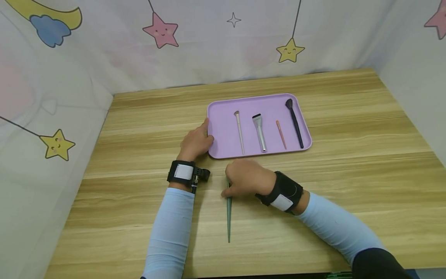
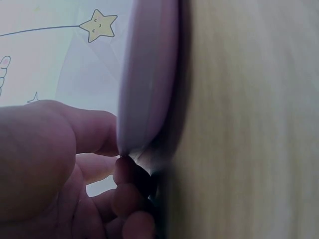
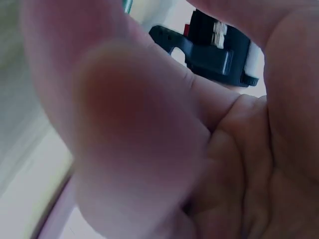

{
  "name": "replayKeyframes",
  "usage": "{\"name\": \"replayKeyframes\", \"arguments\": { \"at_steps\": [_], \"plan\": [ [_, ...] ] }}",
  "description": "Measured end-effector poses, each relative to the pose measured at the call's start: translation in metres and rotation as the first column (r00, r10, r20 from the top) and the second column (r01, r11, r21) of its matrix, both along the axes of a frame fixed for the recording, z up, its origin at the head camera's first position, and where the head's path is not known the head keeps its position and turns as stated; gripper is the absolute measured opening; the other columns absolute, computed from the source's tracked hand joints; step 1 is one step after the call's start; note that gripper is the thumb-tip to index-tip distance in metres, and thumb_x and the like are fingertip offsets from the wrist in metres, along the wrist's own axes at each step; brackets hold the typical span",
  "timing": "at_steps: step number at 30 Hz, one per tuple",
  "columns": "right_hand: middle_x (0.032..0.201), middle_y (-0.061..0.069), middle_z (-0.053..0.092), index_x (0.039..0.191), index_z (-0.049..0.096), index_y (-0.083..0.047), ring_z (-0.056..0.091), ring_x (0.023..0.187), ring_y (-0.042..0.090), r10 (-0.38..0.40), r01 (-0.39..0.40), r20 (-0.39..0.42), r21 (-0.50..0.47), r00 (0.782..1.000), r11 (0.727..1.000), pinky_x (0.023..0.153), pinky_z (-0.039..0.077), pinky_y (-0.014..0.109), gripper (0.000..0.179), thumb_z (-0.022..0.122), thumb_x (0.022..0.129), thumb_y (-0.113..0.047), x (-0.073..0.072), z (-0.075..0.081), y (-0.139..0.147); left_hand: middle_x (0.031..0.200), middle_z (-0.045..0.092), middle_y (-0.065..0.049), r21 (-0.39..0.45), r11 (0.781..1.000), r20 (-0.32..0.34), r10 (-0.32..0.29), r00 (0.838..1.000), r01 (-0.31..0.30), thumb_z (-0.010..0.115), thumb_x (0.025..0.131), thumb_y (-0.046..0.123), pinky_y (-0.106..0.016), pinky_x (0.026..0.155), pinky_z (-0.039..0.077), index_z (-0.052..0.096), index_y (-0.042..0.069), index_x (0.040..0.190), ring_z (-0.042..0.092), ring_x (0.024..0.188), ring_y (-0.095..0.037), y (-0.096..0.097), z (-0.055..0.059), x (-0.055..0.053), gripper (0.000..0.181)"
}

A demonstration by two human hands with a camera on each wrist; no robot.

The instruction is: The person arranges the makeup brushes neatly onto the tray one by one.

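Observation:
My left hand (image 1: 196, 143) grips the left end of a lilac tray (image 1: 223, 133); in the left wrist view its thumb and fingers meet at the tray's rim (image 2: 142, 99). Just in front of the tray, my right hand (image 1: 249, 176) pinches a makeup brush by its upper part. That brush's slim green handle (image 1: 229, 221) tapers toward the front of the table, while its head is hidden under the hand. Mostly blurred fingers (image 3: 124, 124) and the palm fill the right wrist view.
Lying apart on the tray are a thin pale angled brush (image 1: 239, 131), a wide flat silver brush (image 1: 259, 133), a small pink brush (image 1: 281, 134) and a black fluffy brush (image 1: 294, 123). Under it is a wood-grain table (image 1: 348, 155), with a printed curtain (image 1: 209, 58) behind.

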State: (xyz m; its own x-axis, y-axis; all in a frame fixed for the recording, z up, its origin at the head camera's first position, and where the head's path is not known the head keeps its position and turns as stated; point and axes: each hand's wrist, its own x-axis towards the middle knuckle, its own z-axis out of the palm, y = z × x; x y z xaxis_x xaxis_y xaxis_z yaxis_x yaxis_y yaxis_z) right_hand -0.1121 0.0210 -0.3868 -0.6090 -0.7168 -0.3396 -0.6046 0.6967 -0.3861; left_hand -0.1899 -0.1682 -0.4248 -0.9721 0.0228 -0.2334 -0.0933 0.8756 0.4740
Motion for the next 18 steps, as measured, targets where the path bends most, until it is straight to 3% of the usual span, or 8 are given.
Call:
{"name": "replayKeyframes", "arguments": {
  "at_steps": [4, 10, 18],
  "plan": [
    [0.06, -0.007, 0.043, 0.063, 0.056, -0.016, 0.045, 0.058, 0.012, 0.012, -0.012, 0.016, 0.056, 1.0, 0.998, 0.05, 0.045, 0.034, 0.043, 0.078, 0.084, -0.047, 0.0057, -0.0011, -0.0039, 0.154, 0.044, -0.013, 0.002, 1.0, 0.0, 0.003, 1.0, -0.003, 0.046, 0.095, 0.026, -0.041, 0.067, 0.041, 0.022, 0.016, 0.163, 0.055, 0.095, -0.034, 0.0, 0.0005, 0.0005, 0.072],
    [0.062, -0.005, 0.048, 0.066, 0.059, -0.015, 0.048, 0.059, 0.013, 0.017, -0.018, 0.014, 0.061, 1.0, 0.998, 0.052, 0.045, 0.034, 0.038, 0.079, 0.085, -0.041, 0.0086, -0.0057, -0.0062, 0.155, 0.042, -0.013, 0.006, 1.0, 0.003, 0.009, 1.0, -0.009, 0.046, 0.095, 0.027, -0.042, 0.068, 0.042, 0.021, 0.018, 0.163, 0.054, 0.098, -0.034, 0.001, 0.0018, 0.0011, 0.072],
    [0.061, -0.005, 0.043, 0.062, 0.049, -0.017, 0.047, 0.058, 0.014, -0.001, 0.002, -0.008, 0.045, 1.0, 0.999, 0.049, 0.044, 0.033, 0.036, 0.074, 0.086, -0.025, 0.0078, -0.0059, -0.0048, 0.155, 0.042, -0.013, 0.002, 1.0, 0.002, 0.003, 1.0, -0.003, 0.045, 0.095, 0.027, -0.047, 0.075, 0.045, 0.021, 0.018, 0.163, 0.054, 0.102, -0.034, 0.0003, 0.001, 0.0008, 0.073]
  ]
}}
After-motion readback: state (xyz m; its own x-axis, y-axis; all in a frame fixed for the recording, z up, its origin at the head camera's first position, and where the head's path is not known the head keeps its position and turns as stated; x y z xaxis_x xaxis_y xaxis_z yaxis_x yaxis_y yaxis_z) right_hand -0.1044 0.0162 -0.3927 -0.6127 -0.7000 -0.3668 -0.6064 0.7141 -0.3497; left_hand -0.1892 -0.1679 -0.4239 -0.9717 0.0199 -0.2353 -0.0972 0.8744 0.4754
